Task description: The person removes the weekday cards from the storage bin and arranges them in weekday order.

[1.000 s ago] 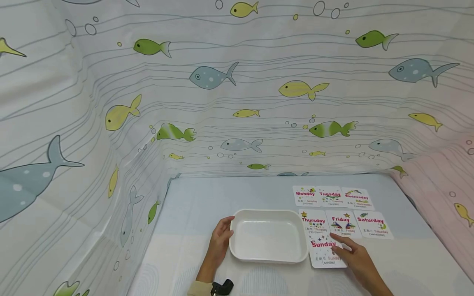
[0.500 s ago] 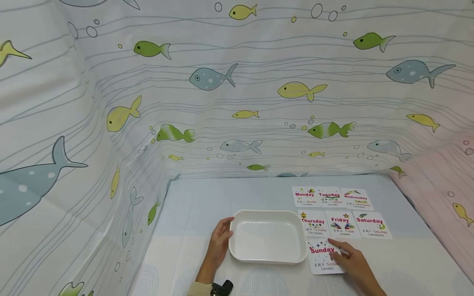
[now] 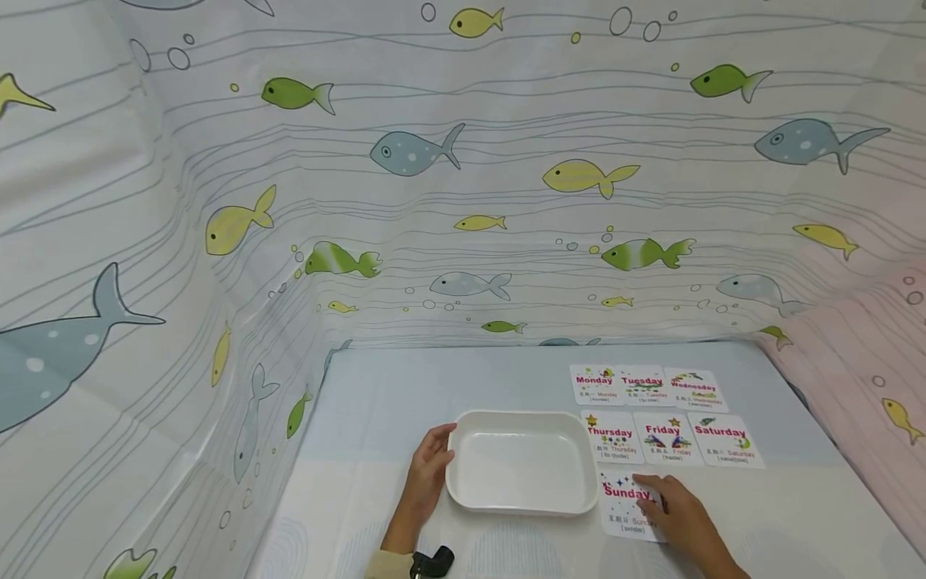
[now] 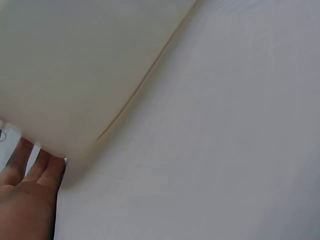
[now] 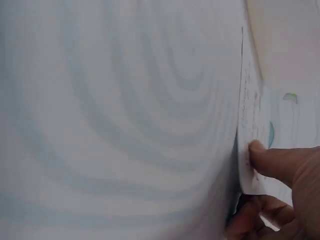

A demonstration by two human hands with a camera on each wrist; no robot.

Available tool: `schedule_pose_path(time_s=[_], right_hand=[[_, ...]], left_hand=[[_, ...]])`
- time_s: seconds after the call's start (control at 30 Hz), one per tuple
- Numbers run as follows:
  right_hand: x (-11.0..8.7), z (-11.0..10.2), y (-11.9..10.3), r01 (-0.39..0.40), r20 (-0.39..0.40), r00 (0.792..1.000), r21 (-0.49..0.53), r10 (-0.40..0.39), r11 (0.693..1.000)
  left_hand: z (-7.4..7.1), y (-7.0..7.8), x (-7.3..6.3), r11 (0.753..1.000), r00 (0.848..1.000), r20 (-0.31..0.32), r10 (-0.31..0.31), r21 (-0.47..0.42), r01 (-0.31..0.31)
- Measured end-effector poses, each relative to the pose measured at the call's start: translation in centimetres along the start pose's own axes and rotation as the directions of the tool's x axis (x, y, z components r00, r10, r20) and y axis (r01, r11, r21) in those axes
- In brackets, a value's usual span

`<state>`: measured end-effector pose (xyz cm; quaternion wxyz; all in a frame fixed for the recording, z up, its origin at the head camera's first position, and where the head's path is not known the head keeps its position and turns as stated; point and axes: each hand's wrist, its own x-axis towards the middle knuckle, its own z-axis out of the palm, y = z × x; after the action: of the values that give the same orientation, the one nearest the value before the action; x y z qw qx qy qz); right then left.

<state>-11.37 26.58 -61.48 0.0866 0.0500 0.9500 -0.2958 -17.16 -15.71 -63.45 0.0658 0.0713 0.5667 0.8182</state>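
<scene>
A white rectangular tray [image 3: 522, 508] stands on the table in the head view, with nothing in it. My left hand [image 3: 428, 470] grips its left rim; in the left wrist view the fingers [image 4: 42, 167] meet the tray's edge and their tips are hidden. To the right of the tray lies the Sunday flashcard [image 3: 624, 505], below the Thursday flashcard [image 3: 611, 438]. My right hand [image 3: 683, 515] pinches the Sunday card at its right side. In the right wrist view the thumb [image 5: 270, 157] presses on the card's face, and curled fingers are at its edge.
Above the Sunday card are the Friday flashcard [image 3: 667, 441] and Saturday flashcard [image 3: 726, 442]. The back row has Monday [image 3: 597, 386], Tuesday [image 3: 641, 388] and Wednesday [image 3: 694, 392] cards. Fish-patterned cloth [image 3: 463, 193] walls the table's back and sides.
My right hand has drawn the Sunday card toward me and slightly left, so it no longer overlaps the Thursday card. The left hand and the tray have stayed in place.
</scene>
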Motion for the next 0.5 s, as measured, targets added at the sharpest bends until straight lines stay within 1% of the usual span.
schedule_pose_path(time_s=[0.13, 0.23, 0.4, 0.5], right_hand=[[0.21, -0.16, -0.27, -0.009, 0.036, 0.999, -0.076, 0.012, 0.997], [0.07, -0.14, -0.3, -0.001, 0.046, 0.999, -0.126, 0.007, 0.992], [-0.05, -0.17, -0.52, 0.013, 0.024, 1.0, -0.189, -0.009, 0.982], [0.12, -0.16, -0.77, 0.018, 0.005, 1.0, -0.19, -0.018, 0.982]], left_hand=[[0.09, 0.05, 0.07, 1.0, 1.0, 0.005, 0.001, -0.003, -0.001], [0.16, 0.08, 0.05, 1.0, 1.0, 0.0, -0.007, 0.005, 0.007], [0.03, -0.1, 0.07, 1.0, 1.0, -0.013, -0.018, 0.019, 0.019], [-0.19, 0.02, 0.14, 1.0, 1.0, -0.017, -0.025, 0.015, 0.025]])
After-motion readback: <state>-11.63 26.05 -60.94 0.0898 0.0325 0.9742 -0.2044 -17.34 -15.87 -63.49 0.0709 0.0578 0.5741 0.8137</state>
